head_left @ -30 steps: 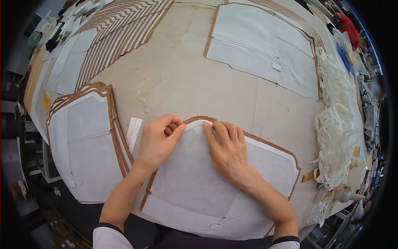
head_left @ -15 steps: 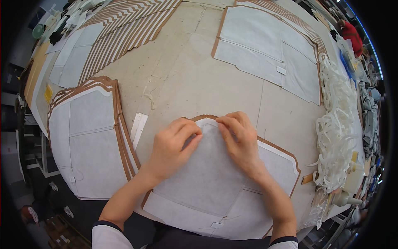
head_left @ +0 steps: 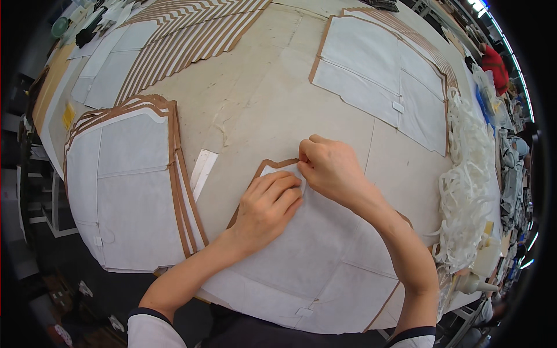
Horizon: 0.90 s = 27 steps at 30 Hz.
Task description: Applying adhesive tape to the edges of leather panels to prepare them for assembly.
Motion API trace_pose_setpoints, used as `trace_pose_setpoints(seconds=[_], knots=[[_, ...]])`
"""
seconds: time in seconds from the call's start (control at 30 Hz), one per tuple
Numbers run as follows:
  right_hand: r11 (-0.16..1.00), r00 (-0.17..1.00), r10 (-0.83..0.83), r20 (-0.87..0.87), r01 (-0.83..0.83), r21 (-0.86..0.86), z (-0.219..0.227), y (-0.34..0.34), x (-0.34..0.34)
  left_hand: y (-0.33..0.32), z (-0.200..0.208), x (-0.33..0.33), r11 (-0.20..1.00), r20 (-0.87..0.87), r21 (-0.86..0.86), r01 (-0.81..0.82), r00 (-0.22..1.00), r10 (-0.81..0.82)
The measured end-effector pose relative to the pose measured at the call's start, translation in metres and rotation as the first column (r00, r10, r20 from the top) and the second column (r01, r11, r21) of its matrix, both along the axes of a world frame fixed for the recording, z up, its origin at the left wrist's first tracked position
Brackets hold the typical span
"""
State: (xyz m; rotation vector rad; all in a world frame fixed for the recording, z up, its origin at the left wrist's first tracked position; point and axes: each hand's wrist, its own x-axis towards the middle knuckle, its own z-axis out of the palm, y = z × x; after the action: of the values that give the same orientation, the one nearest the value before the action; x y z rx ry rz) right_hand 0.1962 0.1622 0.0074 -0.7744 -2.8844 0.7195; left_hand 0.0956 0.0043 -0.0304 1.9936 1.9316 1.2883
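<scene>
In front of me lies a white fabric panel (head_left: 290, 249) with brown edging, seams across it and a small white tag near its lower edge. At its far edge, my right hand (head_left: 333, 168) is closed, thumb and fingers pinching the brown-edged border. My left hand (head_left: 267, 209) rests just to the left and nearer me, its fingers slightly bent and lying on the white surface. Both forearms reach over the panel and cover part of it; the right one hides much of its right edge.
To the left is a stack of similar panels (head_left: 133, 197), beside a white strip (head_left: 203, 171). More panels (head_left: 371, 64) are piled at the far right, and a fanned row (head_left: 191, 40) lies far left. White tangled strips (head_left: 464, 191) and a bottle (head_left: 473, 284) line the right side.
My right hand has turned over and shifted slightly left along the panel's far edge. My left hand has left its pinch at that edge and come down onto the white surface.
</scene>
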Motion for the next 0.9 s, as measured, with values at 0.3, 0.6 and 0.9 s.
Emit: trace_pose_setpoints(seconds=[0.3, 0.6, 0.9], knots=[[0.895, 0.869, 0.294, 0.398, -0.397, 0.205, 0.018, -0.012, -0.038, -0.003, -0.005, -0.001, 0.999, -0.017, 0.036, -0.015, 1.0, 0.016], [0.839, 0.949, 0.275, -0.152, -0.161, 0.519, -0.007, 0.038, -0.02, -0.002, -0.006, 0.002, 0.999, -0.006, 0.047, -0.016, 1.0, 0.016], [0.783, 0.671, -0.622, -0.404, 0.527, -0.332, 0.086, -0.032, 0.254, -0.008, 0.008, -0.012, 0.984, 0.291, -0.114, -0.135, 0.943, 0.163]])
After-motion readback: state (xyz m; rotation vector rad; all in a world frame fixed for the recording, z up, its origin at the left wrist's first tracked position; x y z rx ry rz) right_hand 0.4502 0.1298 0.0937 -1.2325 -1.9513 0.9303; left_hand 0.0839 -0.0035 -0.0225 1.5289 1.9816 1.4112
